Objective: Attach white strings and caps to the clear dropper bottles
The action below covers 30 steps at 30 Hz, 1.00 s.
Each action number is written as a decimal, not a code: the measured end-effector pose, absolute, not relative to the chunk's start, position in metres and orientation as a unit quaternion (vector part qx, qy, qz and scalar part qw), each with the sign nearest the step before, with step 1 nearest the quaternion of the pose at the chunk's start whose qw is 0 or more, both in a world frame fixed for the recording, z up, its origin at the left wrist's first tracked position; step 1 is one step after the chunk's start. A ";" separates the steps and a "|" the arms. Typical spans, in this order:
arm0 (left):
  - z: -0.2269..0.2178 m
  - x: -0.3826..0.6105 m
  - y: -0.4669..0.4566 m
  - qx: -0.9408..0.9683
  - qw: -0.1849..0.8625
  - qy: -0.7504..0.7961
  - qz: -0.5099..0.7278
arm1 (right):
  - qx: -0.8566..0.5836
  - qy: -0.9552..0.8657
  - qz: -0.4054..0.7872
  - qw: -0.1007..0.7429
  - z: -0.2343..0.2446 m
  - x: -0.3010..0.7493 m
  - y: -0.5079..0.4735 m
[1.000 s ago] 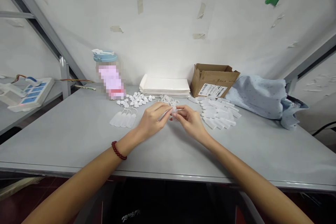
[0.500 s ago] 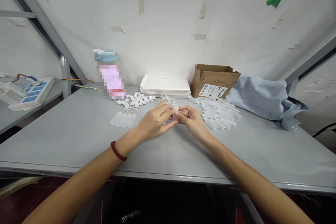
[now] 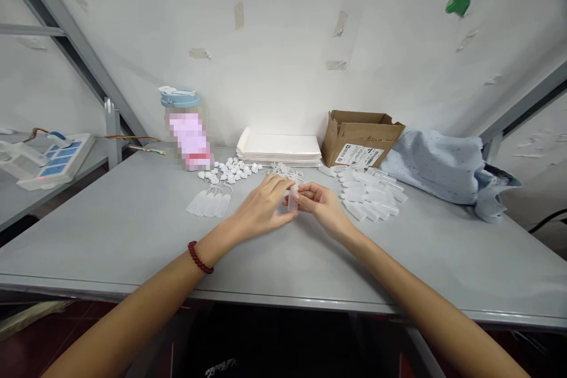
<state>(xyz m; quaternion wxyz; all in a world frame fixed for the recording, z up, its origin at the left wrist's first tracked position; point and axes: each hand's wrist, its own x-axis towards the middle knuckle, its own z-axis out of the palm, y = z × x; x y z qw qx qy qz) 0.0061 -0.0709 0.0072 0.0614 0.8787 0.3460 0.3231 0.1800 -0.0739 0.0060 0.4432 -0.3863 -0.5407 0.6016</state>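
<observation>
Right hand pinches the translucent vial upright over the grey table, left hand half-curled at its top, grip unclear, looped cords behind; should be light, stiffish, slick, hardly fragile, best held by its sides.

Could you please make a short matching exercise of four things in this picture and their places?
1. upright translucent whitish piece
2. open brown cardboard box
3. small white rounded pieces
4. dark red beaded bracelet

A. behind the translucent looped pieces
B. around the wrist of the left hand
C. pinched by the right hand
D. between the flat white stack and light blue speckled cloth

Pairs: 1-C, 2-D, 3-A, 4-B
</observation>
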 end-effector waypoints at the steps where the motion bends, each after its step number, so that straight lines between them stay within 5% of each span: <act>1: 0.008 0.004 -0.070 0.880 0.069 0.348 0.315 | -0.391 -0.550 0.594 0.438 0.005 0.180 -0.073; 30: 0.046 -0.090 -0.056 0.805 0.191 0.561 -0.010 | -0.475 -0.614 0.476 0.413 0.005 0.185 -0.067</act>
